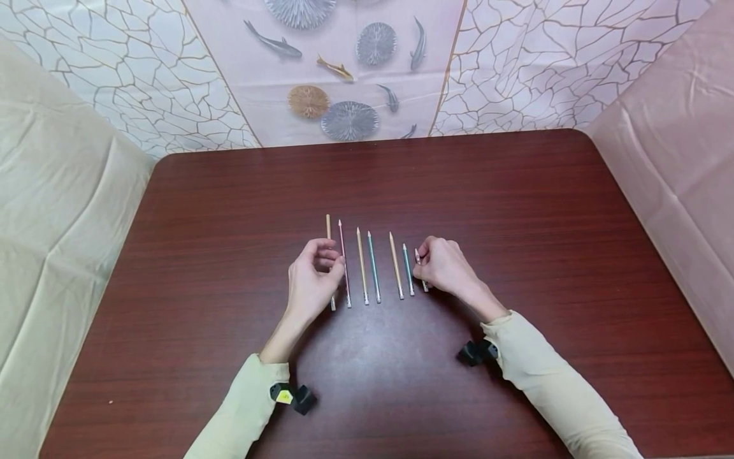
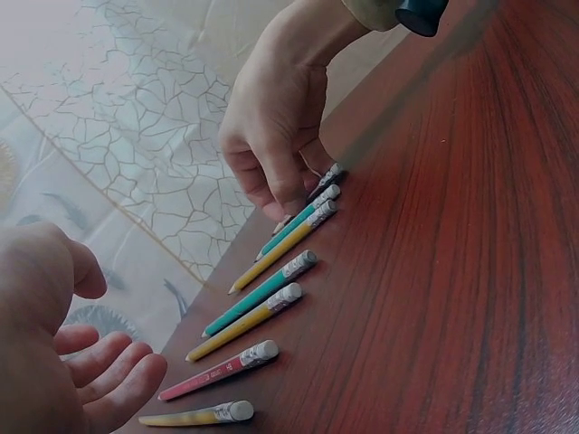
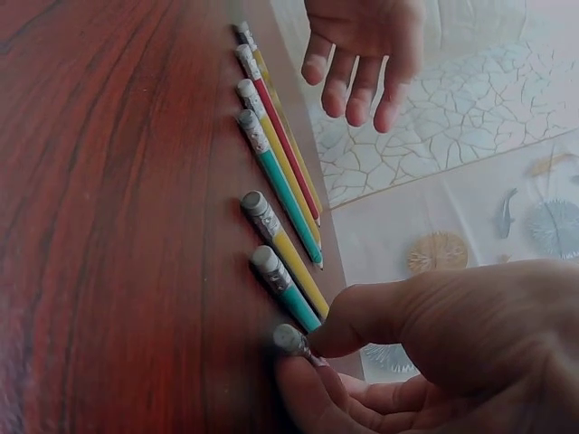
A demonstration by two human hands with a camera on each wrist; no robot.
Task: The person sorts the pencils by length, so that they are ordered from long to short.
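Several pencils with eraser ends toward the person lie in a row. My right hand [image 1: 450,266] pinches a short pencil [image 3: 291,339] at the row's right end between thumb and fingers, which hide most of its barrel. Beside it lie a short teal pencil [image 1: 408,269] and a yellow pencil [image 1: 396,264]. Past a wider gap come a longer teal pencil [image 1: 374,268] and another yellow one [image 1: 362,264]. Above the red pencil [image 2: 217,372] and the leftmost yellow pencil [image 2: 199,416] is my left hand [image 1: 309,280], fingers loosely bent, holding nothing.
The pencils lie on a dark red-brown wooden table [image 1: 367,395]. Patterned cloth [image 1: 350,70] hangs behind its far edge, with plain pale cloth [image 1: 63,210] along the left and right sides. Each sleeve carries a small black device [image 1: 304,400] near the wrist.
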